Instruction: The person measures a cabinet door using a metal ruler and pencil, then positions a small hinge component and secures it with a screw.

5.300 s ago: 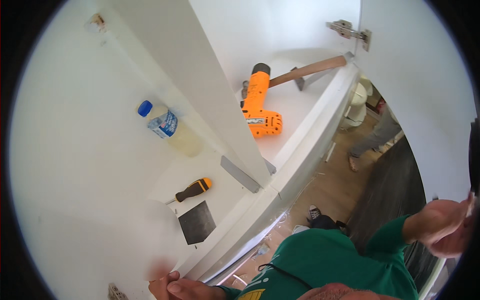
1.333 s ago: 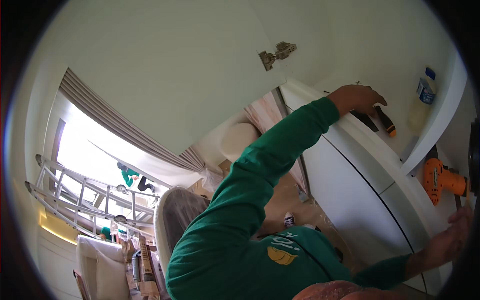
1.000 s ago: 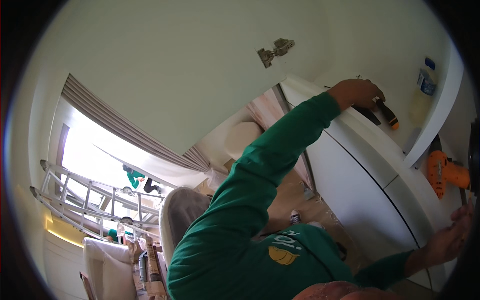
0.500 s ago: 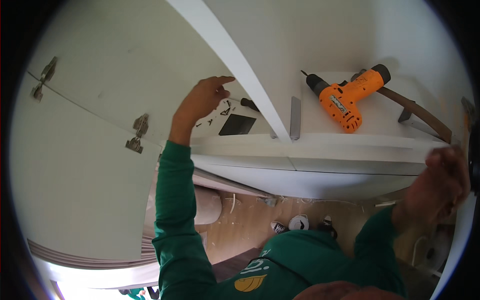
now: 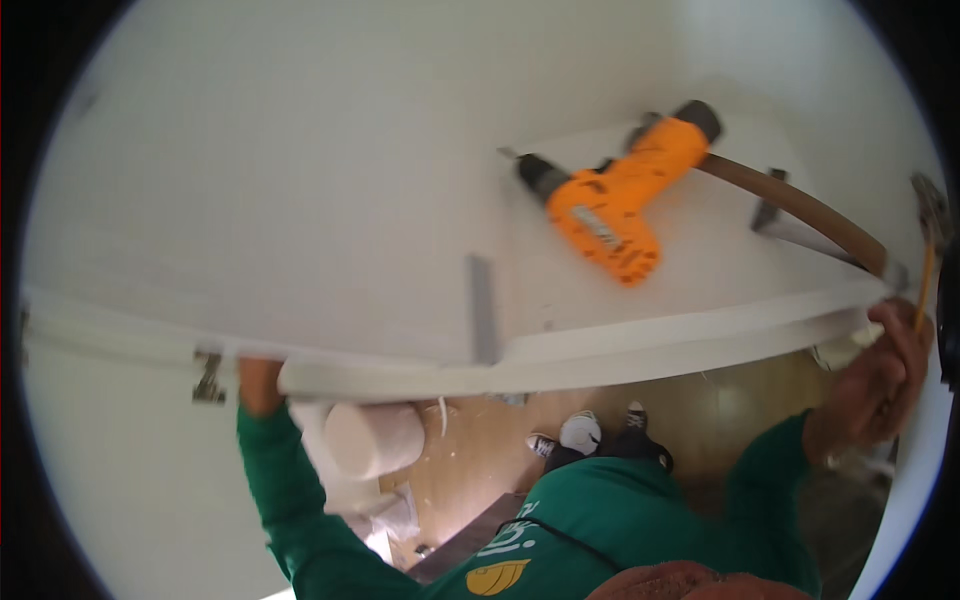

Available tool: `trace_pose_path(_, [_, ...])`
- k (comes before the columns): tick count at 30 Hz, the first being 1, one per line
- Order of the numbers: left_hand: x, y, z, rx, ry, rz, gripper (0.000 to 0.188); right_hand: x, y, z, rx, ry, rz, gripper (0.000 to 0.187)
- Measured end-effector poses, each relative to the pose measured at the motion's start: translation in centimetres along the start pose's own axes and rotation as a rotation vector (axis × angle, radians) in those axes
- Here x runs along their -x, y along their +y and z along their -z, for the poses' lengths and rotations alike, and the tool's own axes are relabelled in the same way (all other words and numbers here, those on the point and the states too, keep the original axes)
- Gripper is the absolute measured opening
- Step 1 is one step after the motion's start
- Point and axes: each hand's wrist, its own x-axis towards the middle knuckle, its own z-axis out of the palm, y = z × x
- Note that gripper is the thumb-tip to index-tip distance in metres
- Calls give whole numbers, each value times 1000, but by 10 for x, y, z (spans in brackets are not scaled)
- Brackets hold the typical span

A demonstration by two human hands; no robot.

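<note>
My left hand (image 5: 262,385) reaches behind the edge of a broad white panel (image 5: 280,210); only its wrist area shows, and the fingers are hidden. At the far right, my right hand (image 5: 870,385) is raised with bent fingers, slightly blurred. Its fingertips close on the lower end of a thin yellow-orange stick (image 5: 925,280), pencil-like in shape. The stick's upper end meets a metal hinge (image 5: 932,210). Beyond my hands, an orange cordless drill (image 5: 615,205) with a black chuck lies inside the white cabinet.
A hammer's curved wooden handle (image 5: 800,205) lies right of the drill, near a grey metal bracket (image 5: 767,200). A grey strip (image 5: 482,310) is on the white panel. Another hinge (image 5: 208,378) sits at left. Below are a wooden floor (image 5: 470,450) and a pale round stool-like object (image 5: 375,440).
My view has shifted, and the white panel now hides the left compartment with its screws and dark plate. My left hand has gone behind the panel; my right hand has come to the yellow-orange stick.
</note>
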Motion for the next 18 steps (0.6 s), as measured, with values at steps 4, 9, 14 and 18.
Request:
trace_pose_path(4, [61,50,26,273,382,224,33,-32,-20,-6,144,-170,-102,23])
trace_pose_path(9, [54,125,27,801,156,-1369,34,-82,-22,-27,379,-421,-80,20])
trace_pose_path(14, [21,210,7,773,339,-1129,19,-98,-9,-26,712,-653,-97,19])
trace_pose_path(18, [-75,285,41,510,982,-992,17,-99,-53,2,510,-529,-116,16])
